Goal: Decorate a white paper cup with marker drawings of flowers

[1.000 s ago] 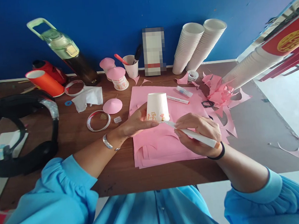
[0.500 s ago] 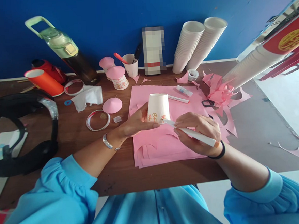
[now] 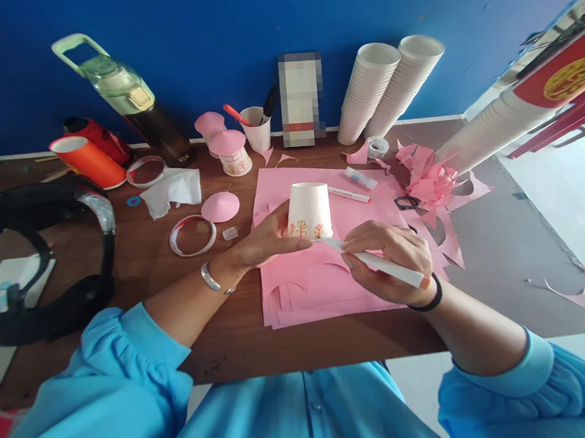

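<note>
An upside-down white paper cup is gripped by my left hand, its fingers behind the wall and the thumb along the lower rim. Small orange and red flowers are drawn low on its side. In my right hand is a white marker with an orange end, its tip at the cup's lower edge beside the rightmost flower. Beneath both hands lie stacked pink paper sheets. Another white marker with a red end rests on the sheets, near a small glue tube.
Left of the sheets are a pink paper cone, a tape roll and crumpled tissue. Cone-topped cups, a bottle and stacked paper cups stand along the blue wall. Pink scraps lie to the right.
The rightmost flower on the cup shows more drawn strokes than before. The marker tip has shifted slightly down to the cup's edge, and the cup has barely moved.
</note>
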